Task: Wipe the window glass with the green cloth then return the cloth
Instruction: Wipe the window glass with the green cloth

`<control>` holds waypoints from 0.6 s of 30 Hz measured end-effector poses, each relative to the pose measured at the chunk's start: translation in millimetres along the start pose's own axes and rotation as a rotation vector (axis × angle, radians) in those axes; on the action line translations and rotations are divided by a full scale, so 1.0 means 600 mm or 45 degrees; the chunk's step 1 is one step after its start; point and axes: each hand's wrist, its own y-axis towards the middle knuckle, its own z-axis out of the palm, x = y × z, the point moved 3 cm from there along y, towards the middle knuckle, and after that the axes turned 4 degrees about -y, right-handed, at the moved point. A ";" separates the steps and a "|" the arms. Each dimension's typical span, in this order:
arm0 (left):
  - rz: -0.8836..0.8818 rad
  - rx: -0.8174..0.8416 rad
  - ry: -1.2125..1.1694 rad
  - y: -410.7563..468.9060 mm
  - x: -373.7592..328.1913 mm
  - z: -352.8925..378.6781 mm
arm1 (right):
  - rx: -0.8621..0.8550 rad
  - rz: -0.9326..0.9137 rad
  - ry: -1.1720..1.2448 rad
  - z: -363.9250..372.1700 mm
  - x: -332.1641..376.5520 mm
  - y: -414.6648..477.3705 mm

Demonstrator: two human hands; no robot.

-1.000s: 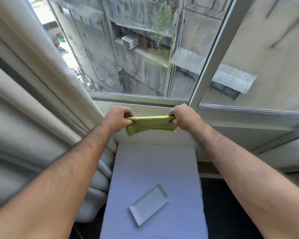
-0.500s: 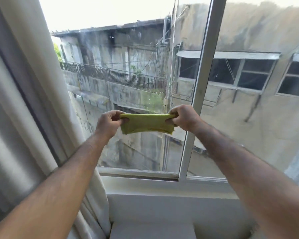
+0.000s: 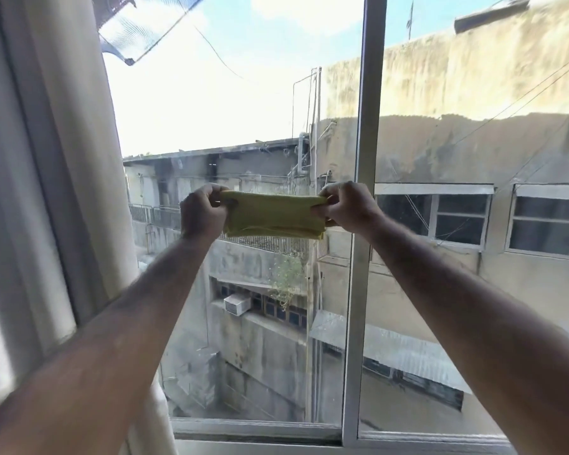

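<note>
The green cloth (image 3: pixel 274 214) is folded into a flat band and stretched level between both hands, at mid height in front of the window glass (image 3: pixel 230 119). My left hand (image 3: pixel 201 211) grips its left end and my right hand (image 3: pixel 345 208) grips its right end. Both arms reach forward and up. I cannot tell whether the cloth touches the pane. The right hand overlaps the white vertical window frame bar (image 3: pixel 363 192).
A pale curtain (image 3: pixel 43 192) hangs along the left side, close to my left arm. A second pane (image 3: pixel 473 290) lies right of the bar. The white sill (image 3: pixel 260 428) runs along the bottom. Buildings show outside.
Both hands have lifted the cloth from just above the sill to mid height of the window. My view has tilted up, so the table and white tray are out of sight.
</note>
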 end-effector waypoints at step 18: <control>0.436 -0.069 0.713 0.134 -0.051 0.031 | -0.352 0.164 -0.562 -0.031 -0.087 0.096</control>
